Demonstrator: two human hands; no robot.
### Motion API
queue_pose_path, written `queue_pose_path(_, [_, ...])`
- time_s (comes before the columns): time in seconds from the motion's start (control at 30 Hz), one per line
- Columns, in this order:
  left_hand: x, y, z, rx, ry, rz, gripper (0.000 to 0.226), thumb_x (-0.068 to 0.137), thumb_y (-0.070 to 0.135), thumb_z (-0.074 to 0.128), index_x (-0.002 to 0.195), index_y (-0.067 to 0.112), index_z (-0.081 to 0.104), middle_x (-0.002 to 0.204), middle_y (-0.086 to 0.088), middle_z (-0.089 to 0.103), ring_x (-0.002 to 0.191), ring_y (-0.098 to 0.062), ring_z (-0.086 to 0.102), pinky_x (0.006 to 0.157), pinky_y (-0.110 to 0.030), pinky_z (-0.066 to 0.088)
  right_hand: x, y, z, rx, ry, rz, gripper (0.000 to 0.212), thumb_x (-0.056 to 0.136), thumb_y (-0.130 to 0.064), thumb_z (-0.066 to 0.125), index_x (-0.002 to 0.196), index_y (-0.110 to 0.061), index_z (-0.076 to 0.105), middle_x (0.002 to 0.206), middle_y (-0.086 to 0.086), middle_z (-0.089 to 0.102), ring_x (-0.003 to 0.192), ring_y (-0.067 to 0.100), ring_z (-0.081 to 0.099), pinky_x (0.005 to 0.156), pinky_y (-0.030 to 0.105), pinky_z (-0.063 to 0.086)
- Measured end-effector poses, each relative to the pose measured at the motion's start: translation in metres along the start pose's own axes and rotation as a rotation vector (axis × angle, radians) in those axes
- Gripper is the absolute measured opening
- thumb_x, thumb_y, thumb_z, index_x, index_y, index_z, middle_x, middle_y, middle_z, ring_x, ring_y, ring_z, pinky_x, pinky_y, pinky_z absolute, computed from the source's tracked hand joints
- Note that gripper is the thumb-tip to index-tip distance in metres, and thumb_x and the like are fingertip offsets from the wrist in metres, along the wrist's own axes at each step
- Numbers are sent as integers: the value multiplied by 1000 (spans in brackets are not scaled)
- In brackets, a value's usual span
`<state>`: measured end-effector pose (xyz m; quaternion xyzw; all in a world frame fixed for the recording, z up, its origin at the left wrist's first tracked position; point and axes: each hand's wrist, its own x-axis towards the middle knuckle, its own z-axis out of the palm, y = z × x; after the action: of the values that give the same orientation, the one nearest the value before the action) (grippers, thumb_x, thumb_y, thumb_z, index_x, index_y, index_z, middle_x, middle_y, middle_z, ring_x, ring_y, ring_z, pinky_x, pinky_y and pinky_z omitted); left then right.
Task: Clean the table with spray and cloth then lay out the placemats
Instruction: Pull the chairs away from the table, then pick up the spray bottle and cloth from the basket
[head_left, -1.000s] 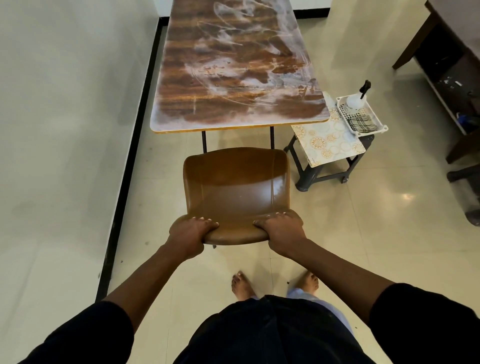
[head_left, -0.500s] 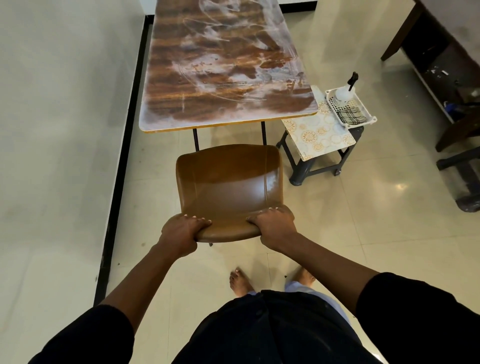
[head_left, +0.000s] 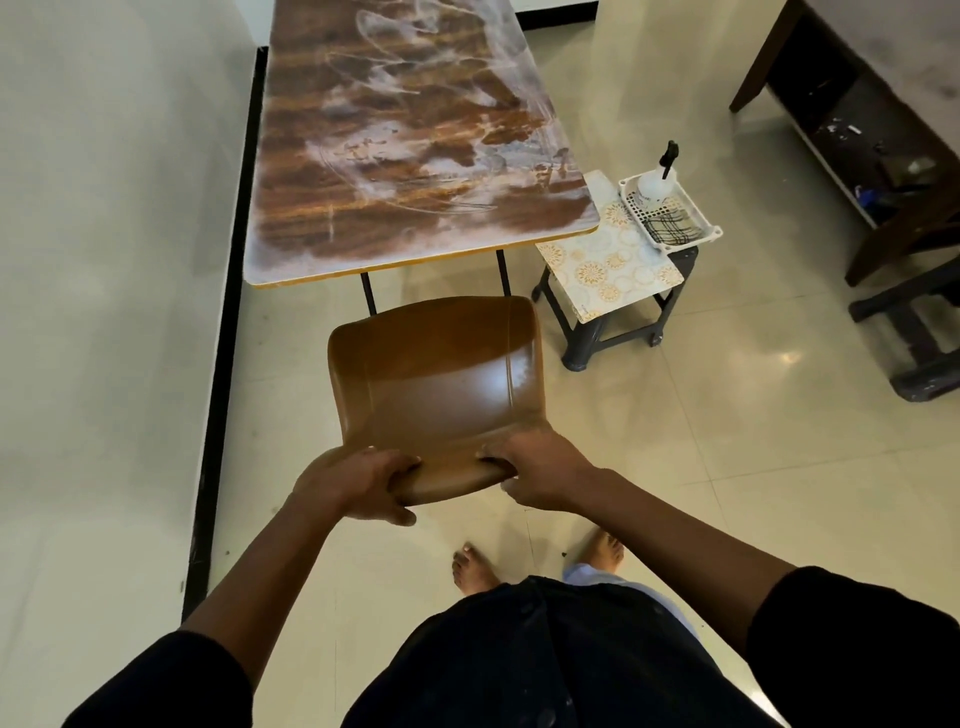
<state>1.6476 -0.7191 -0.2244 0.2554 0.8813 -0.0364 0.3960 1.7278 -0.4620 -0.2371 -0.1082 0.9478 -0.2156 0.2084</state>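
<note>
Smeared wood-grain counter (head_left: 415, 156) against the left wall, spray bottle (head_left: 658, 179) and checked cloth (head_left: 670, 228) in a white basket (head_left: 711, 228) on patterned placemats (head_left: 608, 260) atop a stool (head_left: 613, 332) by its near right corner, glossy tiled floor (head_left: 701, 441), left hand (head_left: 358, 488) and right hand (head_left: 540, 470) with fingers curled over a brown chair (head_left: 436, 379) backrest, arms extended.

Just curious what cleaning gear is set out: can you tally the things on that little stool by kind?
Spray bottle: 1
White basket: 1
Checked cloth: 1
Patterned placemat: at least 1; a stack cannot be ruled out
Total: 4
</note>
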Motion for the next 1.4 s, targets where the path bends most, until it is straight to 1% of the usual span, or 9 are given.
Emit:
queue_pose_path(0.13, [9,39,-24,-288,-40,87,85,91,51,81,163,38,39,161,5,47,142,-21,50,98,-28,39,-15,22,-23,141,94,28,32,94,-28,61,125,-24,70,117,-2,71,103,20,64,83,36,54])
queue_pose_path(0.23, [22,72,-41,-412,48,138,69,95,48,77,157,38,48,157,3,54,137,-20,54,105,-34,47,-27,48,-46,195,208,71,30,97,-32,61,125,-28,70,117,-4,71,104,18,64,81,31,49])
queue_pose_path(0.33, [31,115,-59,-520,190,194,48,103,32,71,149,31,59,146,8,60,135,-16,56,100,-24,46,-40,80,-70,257,298,124,28,94,-33,63,121,-31,72,114,-8,75,99,15,68,82,34,55])
queue_pose_path(0.43, [43,165,-73,-567,258,241,37,106,23,65,143,23,64,141,3,66,123,-12,59,101,-28,47,-57,117,-96,336,365,181,24,94,-31,67,117,-29,74,108,-9,77,91,9,70,82,35,57])
queue_pose_path(0.57, [69,228,-88,-606,283,279,34,107,25,63,141,23,67,141,2,70,122,-11,65,102,-30,52,-82,167,-123,422,495,243,21,95,-32,69,114,-27,75,104,-10,77,84,0,69,81,25,56])
queue_pose_path(0.77, [108,299,-113,-674,341,352,30,106,32,65,135,28,71,131,10,74,119,-5,68,106,-40,57,-116,236,-145,546,670,321,19,94,-28,71,111,-28,77,98,-16,76,88,-1,70,85,26,58])
queue_pose_path(0.9, [134,337,-134,-741,344,407,34,101,44,65,130,30,75,126,12,76,117,-4,71,107,-39,57,-131,273,-161,584,712,337,17,94,-24,72,110,-25,77,100,-14,77,89,-1,70,83,20,57])
queue_pose_path(1.13, [213,391,-175,-779,272,433,24,101,34,69,122,27,80,118,12,80,111,0,73,107,-37,57,-140,350,-192,631,733,434,17,95,-27,72,111,-26,77,94,-19,73,83,-5,67,72,7,45])
queue_pose_path(1.4, [329,445,-260,-781,242,434,15,102,27,72,112,34,80,109,18,80,106,3,73,100,-37,59,-120,459,-262,660,722,546,16,95,-30,72,110,-29,75,91,-14,75,77,2,69,77,26,55])
